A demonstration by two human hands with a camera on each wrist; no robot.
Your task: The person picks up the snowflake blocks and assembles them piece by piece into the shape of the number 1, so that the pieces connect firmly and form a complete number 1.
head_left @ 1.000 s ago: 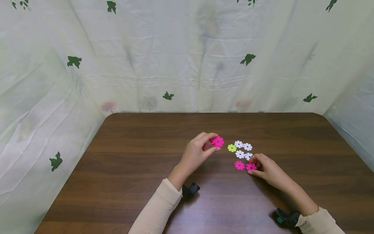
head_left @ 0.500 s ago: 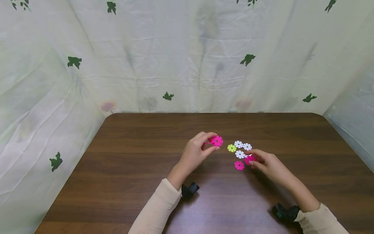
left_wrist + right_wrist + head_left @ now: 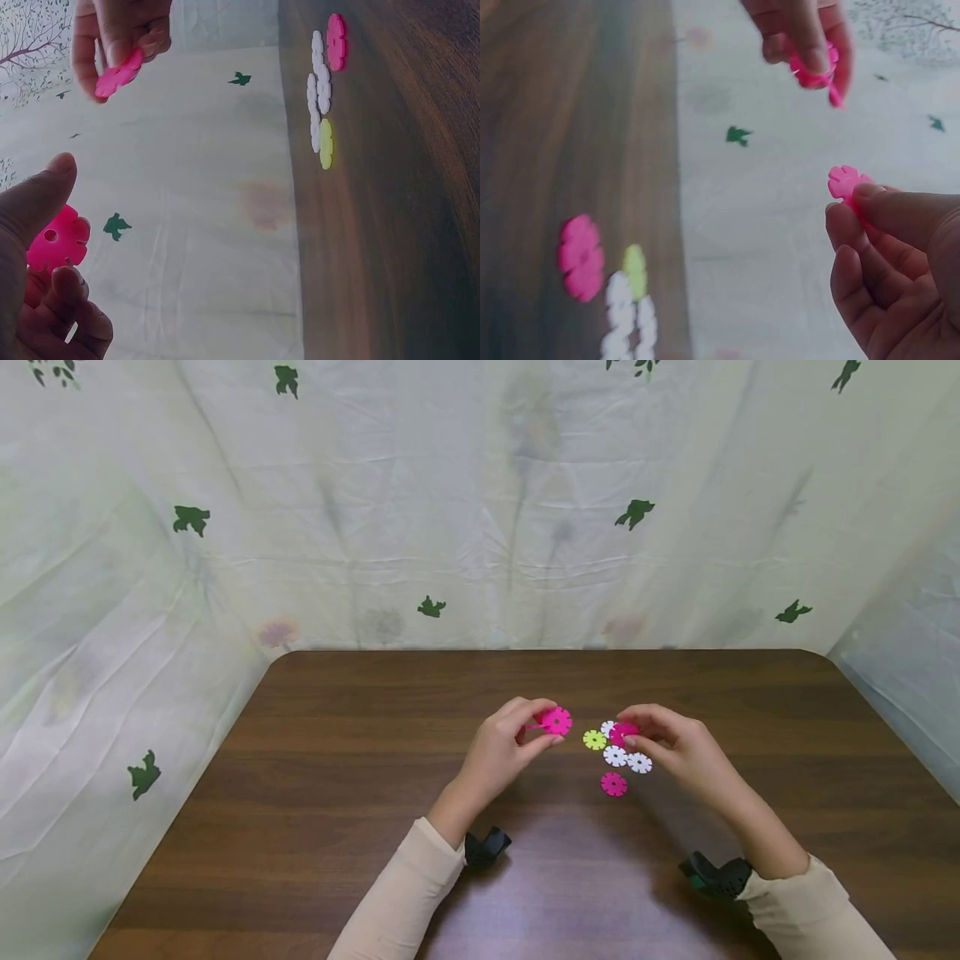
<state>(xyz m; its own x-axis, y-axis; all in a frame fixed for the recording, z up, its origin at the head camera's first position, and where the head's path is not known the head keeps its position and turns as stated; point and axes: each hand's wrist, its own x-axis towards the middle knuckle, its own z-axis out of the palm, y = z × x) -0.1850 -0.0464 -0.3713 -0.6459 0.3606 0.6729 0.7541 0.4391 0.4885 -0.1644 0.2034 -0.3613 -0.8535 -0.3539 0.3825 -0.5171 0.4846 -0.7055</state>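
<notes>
My left hand [image 3: 501, 747] pinches a bright pink notched flower disc [image 3: 557, 722] above the table. A second pink piece juts out at an angle from that disc, as the right wrist view shows. Across from it, my right hand [image 3: 686, 747] pinches a single pink flower disc [image 3: 845, 181] between thumb and fingers. The two held pieces are apart. Below the right hand lie several white flower discs [image 3: 615, 756], with one partly covered by the hand and its disc. A yellow-green disc [image 3: 595, 740] lies beside the white ones, and another pink disc [image 3: 613, 785] lies nearer me.
The dark wooden table [image 3: 315, 802] stretches out around the discs. A pale cloth [image 3: 465, 510] with green leaf shapes hangs behind the far edge. Black wrist cameras [image 3: 487, 847] sit on both wrists.
My right hand has picked up a pink disc from the table and carried it up and leftward, over the white discs. The left hand stays nearly in place with its pink pieces.
</notes>
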